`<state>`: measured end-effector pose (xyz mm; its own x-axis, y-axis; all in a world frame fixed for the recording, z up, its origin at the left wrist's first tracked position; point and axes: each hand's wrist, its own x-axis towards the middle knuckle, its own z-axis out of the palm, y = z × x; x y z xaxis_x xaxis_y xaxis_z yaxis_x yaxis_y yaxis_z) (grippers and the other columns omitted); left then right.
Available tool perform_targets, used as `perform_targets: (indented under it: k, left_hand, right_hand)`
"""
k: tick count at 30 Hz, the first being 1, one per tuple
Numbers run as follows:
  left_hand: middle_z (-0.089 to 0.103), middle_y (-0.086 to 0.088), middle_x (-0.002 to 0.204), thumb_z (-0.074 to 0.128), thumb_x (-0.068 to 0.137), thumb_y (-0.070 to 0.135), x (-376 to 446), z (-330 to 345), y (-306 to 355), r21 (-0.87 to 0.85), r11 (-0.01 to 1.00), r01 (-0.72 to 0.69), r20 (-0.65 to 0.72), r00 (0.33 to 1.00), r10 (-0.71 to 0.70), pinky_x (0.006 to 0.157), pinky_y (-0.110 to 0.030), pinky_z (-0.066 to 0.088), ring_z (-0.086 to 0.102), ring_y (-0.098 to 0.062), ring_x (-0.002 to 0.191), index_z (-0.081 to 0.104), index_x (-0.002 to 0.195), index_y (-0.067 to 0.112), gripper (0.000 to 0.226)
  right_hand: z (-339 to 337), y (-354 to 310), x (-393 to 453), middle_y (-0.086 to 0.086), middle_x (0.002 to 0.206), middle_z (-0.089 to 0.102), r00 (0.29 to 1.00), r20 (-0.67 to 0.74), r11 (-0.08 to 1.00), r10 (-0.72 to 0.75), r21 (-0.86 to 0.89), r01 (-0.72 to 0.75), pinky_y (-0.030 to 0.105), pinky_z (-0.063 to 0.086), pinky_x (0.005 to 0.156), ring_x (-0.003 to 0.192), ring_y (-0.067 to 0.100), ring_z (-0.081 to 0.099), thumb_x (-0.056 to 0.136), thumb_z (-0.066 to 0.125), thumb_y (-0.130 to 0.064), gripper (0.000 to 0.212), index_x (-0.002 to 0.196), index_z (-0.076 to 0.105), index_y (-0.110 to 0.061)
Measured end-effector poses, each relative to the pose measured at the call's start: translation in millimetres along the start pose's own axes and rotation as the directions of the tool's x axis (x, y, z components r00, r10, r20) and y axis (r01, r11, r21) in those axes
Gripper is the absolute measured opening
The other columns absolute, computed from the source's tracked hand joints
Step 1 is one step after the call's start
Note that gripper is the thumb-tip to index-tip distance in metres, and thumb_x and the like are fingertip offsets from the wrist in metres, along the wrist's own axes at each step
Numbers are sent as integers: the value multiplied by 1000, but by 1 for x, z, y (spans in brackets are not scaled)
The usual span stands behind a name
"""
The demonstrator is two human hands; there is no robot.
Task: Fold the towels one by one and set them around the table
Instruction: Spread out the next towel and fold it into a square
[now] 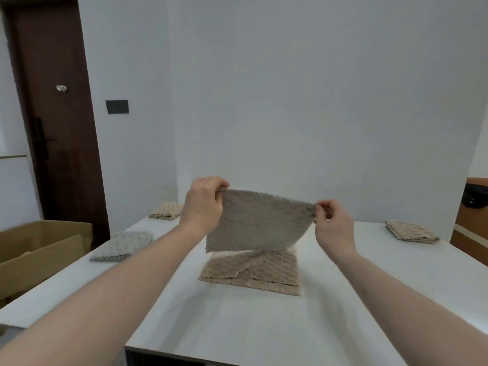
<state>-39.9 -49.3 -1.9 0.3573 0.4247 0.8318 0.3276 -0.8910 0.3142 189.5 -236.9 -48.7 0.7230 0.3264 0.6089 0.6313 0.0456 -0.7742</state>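
Both the left hand (204, 204) and right hand (331, 223) pinch a grey towel (257, 220) above the white table (237, 326); brown door (60, 122) far left.

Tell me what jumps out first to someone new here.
The grey-brown towel held spread in mid-air at centre, its top corners pinched by the left hand and right hand. Under it lies a beige towel stack; folded towels sit along the white table's left and right edges.

White table (237, 326) with towel pile (250, 273), three folded towels (124, 245)
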Motion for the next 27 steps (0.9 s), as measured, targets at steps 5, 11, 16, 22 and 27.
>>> perform_targets:
  k: [5,11,16,22,27]
  left_hand:
    - [62,13,83,64,99,19,29,-65,42,-25,995,-96,-137,986,92,81,-26,39,52,-14,87,73,103,19,10]
    - [64,13,83,62,101,30,15,-119,70,-43,994,-101,-106,990,96,72,-27,43,58,-12,80,71,97,23,12]
    - [66,15,82,61,97,44,-3,-123,68,55,998,9,76,997,-13,68,-32,49,59,-10,72,66,89,30,17]
    - [66,14,84,63,94,49,-30,-85,46,174,978,112,363,916,-169,74,-34,55,63,-13,82,64,82,32,21]
    - [62,12,74,66,92,53,-50,-40,25,241,951,194,417,864,-283,59,-27,44,61,-12,73,70,85,32,22]
  right_hand:
    - [-41,-70,8,-11,95,70,978,-56,979,-201,14,202,10,46,74,89,-6,63,101,60,-15,13,101,68,-25]
    - [-78,-110,-20,-14,86,70,944,-64,946,-324,-16,323,11,46,67,78,3,63,99,64,-19,11,100,71,-27]
    - [-88,-100,-34,-16,81,69,966,-2,959,-260,-117,258,15,45,67,72,-1,62,99,64,-26,7,96,70,-29]
    - [-78,-57,-38,-14,87,72,987,104,941,-119,-304,146,29,48,70,73,7,62,98,64,-31,9,95,72,-32]
    - [-62,-12,-39,-13,91,73,987,162,930,-16,-360,74,36,56,81,80,11,65,96,65,-29,11,91,74,-33]
